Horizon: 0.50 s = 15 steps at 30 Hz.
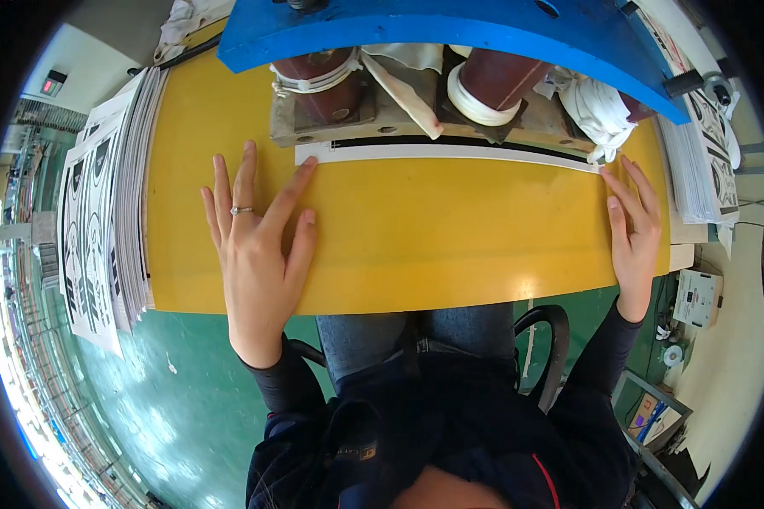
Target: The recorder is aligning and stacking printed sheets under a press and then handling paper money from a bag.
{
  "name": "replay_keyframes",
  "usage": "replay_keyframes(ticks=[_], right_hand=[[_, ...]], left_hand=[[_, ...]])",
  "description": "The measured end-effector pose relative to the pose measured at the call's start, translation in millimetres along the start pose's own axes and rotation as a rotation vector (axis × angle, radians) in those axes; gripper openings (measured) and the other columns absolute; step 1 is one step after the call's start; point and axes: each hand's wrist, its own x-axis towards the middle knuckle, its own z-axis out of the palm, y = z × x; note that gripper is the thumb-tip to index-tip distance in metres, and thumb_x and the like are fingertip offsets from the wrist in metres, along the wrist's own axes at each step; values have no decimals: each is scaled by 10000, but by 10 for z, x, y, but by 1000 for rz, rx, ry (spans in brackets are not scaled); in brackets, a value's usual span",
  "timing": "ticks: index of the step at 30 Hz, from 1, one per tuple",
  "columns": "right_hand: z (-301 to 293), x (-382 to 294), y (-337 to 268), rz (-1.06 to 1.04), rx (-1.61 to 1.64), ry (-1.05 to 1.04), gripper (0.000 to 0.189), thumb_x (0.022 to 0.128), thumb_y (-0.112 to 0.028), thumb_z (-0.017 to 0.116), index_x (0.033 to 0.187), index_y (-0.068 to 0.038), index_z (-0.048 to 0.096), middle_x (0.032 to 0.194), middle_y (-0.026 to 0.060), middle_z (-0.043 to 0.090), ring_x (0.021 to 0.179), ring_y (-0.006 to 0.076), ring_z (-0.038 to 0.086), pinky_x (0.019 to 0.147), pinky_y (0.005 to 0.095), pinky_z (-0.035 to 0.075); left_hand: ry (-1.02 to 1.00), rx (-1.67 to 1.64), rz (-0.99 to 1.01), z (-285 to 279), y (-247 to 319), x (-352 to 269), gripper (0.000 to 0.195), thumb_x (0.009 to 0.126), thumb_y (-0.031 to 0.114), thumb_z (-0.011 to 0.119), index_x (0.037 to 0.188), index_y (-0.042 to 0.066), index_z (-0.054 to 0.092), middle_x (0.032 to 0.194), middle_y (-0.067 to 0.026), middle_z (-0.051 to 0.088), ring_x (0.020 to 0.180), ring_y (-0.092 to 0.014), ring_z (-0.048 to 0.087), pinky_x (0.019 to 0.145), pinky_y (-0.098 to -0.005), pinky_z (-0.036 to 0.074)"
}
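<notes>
The front edge of a white printed sheet point(414, 152) with a black band lies flat on the yellow table point(452, 223). Its rear part is hidden beneath a metal block point(414, 130) of the machine. My left hand point(254, 248), wearing a ring, is spread over the table, and its index fingertip rests at the sheet's left front corner. At the opposite end, my right hand point(636, 223) has its fingers apart, with the index fingertip at or very near the right corner. Neither hand grips anything.
A blue machine plate point(420, 32) spans the far side above dark red cylinders point(325, 89) wrapped with white cloth point(598, 114). Stacks of printed sheets stand left point(102, 210) and right point(700, 159). A chair armrest point(551, 343) is below the table edge.
</notes>
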Motion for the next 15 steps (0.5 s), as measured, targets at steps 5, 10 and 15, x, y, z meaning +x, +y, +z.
replay_keyframes(ticks=[5,10,15], right_hand=[[7,14,-23,56,73,-43,304,950,-143,584,1229,-96,694,1379,173,558,1313,346,499,1097,417,372],[-3,0,-5,50,109,-65,316,960,-162,581,1250,-86,681,1400,183,534,1314,342,498,1110,413,364],[14,-2,-2,78,106,-62,318,960,-160,581,1252,-78,678,1407,180,528,1315,341,498,1111,412,366]], left_hand=[[-15,-34,-23,8,-2,5,447,896,203,597,1339,254,630,1506,-260,400,1414,-504,305,1163,-591,206],[-37,-11,-29,15,7,3,469,902,228,589,1369,263,604,1511,-261,394,1408,-486,328,1168,-542,232],[-43,-17,-24,22,-8,4,475,904,233,578,1378,266,596,1514,-260,391,1404,-482,337,1167,-537,236]])
